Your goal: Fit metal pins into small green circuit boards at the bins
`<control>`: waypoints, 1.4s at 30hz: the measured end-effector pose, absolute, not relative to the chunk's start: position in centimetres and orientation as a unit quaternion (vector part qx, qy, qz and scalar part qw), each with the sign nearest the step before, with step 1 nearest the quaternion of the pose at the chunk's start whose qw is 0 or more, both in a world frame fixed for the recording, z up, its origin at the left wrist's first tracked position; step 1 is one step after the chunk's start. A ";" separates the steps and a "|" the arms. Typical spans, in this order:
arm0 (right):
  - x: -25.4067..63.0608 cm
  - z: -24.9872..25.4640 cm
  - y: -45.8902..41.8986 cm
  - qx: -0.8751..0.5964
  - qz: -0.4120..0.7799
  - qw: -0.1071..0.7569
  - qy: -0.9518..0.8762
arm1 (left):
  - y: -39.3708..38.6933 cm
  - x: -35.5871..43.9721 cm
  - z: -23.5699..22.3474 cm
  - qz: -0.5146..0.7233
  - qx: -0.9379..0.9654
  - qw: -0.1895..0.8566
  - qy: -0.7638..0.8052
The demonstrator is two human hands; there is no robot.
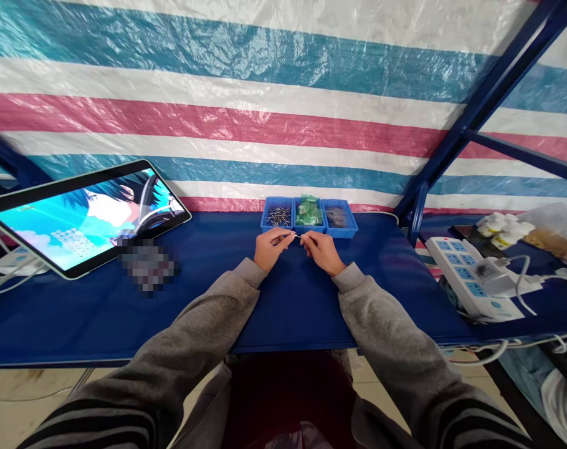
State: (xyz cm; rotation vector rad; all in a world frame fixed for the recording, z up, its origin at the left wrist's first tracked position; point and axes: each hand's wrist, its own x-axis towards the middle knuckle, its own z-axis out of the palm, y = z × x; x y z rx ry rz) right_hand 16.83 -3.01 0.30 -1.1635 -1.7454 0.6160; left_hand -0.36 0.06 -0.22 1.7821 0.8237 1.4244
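My left hand [270,248] and my right hand [324,251] meet above the blue table, just in front of the bins. Both are closed in a pinch on a small thin metal piece [298,236], which spans the short gap between the fingertips. Its exact kind is too small to make out. Behind my left hand, a blue bin [263,226] contains many small metal pieces [278,216]. The middle bin holds green packets or sheets [309,212]. In the right bin [351,232] lie greyish see-through plastic pieces [336,217].
A large tablet-like screen [110,212] leans at the left, with a blurred-out object [147,265] before it. At the right are a white power strip [470,280] with plugs, white bottles [505,229] and a blue metal frame [445,146]. A striped tarp [283,125] hangs behind.
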 end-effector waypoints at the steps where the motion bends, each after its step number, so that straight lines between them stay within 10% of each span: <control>1: 16.8 0.3 -3.0 -0.478 0.248 0.453 -0.711 | 0.0 -0.4 -0.2 0.549 0.687 0.357 0.315; 42: 16.8 0.6 -3.0 -0.467 0.254 0.510 -0.676 | -0.1 -0.4 0.0 0.500 0.695 0.378 0.352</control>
